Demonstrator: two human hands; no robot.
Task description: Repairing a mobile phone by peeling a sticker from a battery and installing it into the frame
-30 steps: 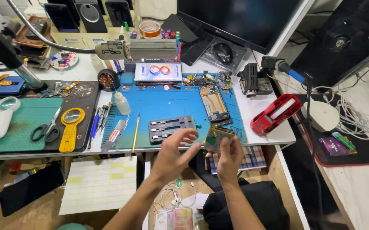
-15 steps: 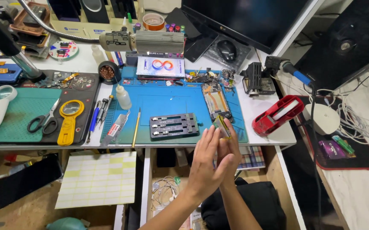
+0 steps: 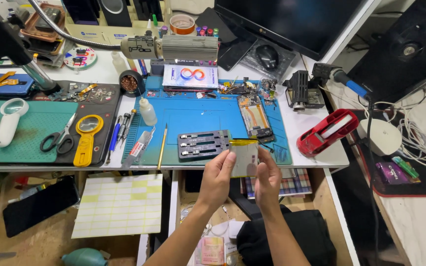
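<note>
Both my hands hold a thin, flat, pale rectangular battery-like pack (image 3: 245,156) upright in front of the table's near edge. My left hand (image 3: 218,178) grips its left side with the fingers curled over the edge. My right hand (image 3: 268,181) pinches its right side. Just behind the pack on the blue work mat (image 3: 193,118) lies a dark metal holding fixture (image 3: 204,145). An opened phone (image 3: 255,116) with its insides showing lies further back and to the right on the mat.
A brush (image 3: 162,140), tweezers, a small bottle (image 3: 148,111), a yellow magnifier (image 3: 87,137) and scissors (image 3: 59,139) lie to the left. A red tool (image 3: 326,132) sits at the right edge. A monitor (image 3: 291,19), a microscope arm (image 3: 65,34) and cables (image 3: 419,143) ring the bench.
The pack has been turned in my hands so its pale flat face shows; my hands now hold it by both sides. The view has shifted slightly.
</note>
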